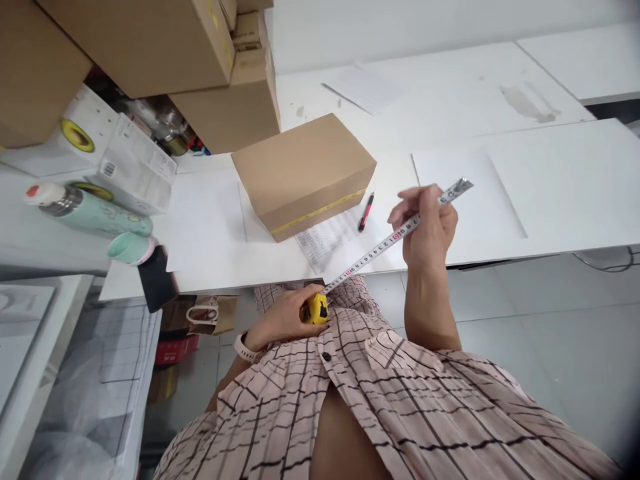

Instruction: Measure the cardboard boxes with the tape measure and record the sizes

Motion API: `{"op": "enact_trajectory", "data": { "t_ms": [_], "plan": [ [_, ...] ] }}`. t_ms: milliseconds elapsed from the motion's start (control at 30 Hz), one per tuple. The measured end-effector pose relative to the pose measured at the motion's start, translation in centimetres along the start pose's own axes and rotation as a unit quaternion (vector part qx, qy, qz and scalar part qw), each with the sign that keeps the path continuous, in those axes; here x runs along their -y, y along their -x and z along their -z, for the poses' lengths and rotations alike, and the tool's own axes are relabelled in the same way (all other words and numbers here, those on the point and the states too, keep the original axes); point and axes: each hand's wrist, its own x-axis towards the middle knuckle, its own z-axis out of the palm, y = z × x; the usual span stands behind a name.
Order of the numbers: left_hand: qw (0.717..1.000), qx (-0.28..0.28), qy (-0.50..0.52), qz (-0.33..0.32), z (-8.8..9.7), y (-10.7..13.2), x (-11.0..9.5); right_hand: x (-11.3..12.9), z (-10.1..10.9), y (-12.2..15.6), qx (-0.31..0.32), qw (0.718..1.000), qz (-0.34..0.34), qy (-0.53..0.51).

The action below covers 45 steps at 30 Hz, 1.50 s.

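Observation:
My left hand [283, 315] is closed round a yellow tape measure case [315, 310], held close to my body below the table edge. The white tape blade [380, 248] runs up and to the right from the case. My right hand [427, 223] pinches the blade near its metal end hook [463, 185], above the white table [550, 193]. A closed brown cardboard box [303, 170] with a yellow tape strip stands on the table to the left of my right hand. Between the box and that hand lies a red and black pen [366, 212] on a printed sheet [325, 240].
Large stacked cardboard boxes [150, 47] fill the back left. A mint flask [90, 210], a white product box [125, 163] and a dark phone [157, 279] lie at the left. Loose paper [367, 87] sits at the far side. Grey floor lies below right.

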Motion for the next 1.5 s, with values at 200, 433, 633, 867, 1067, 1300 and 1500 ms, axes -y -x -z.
{"op": "enact_trajectory", "data": {
  "t_ms": [200, 433, 633, 867, 1067, 1300, 1500],
  "plan": [
    [0.996, -0.069, 0.024, 0.050, -0.7, -0.5, 0.4, -3.6, -0.7, 5.6, 0.135, 0.979, -0.155, -0.005],
    [0.989, -0.131, -0.019, 0.062, 3.2, 1.3, -0.5, -5.7, 0.1, 7.3, 0.349, 0.928, -0.131, 0.028],
    [0.901, -0.403, -0.134, -0.092, 9.8, -0.7, -2.8, -10.2, -0.8, 0.0, 0.035, 0.981, -0.084, 0.173],
    [0.833, -0.403, -0.331, -0.183, 16.8, -14.1, -3.2, -12.3, -5.3, -4.9, 0.080, 0.922, -0.089, 0.367],
    [0.926, -0.241, -0.278, -0.083, 16.8, -20.1, 0.9, -12.6, -4.8, -4.8, 0.125, 0.903, -0.080, 0.402],
    [0.925, -0.275, -0.247, -0.089, 16.4, -20.6, 3.3, -13.3, -1.4, -3.5, 0.103, 0.977, -0.073, 0.170],
    [0.908, -0.323, -0.227, -0.141, 15.9, -22.4, 4.6, -10.1, 1.2, 1.2, 0.149, 0.969, -0.074, -0.183]
  ]
}}
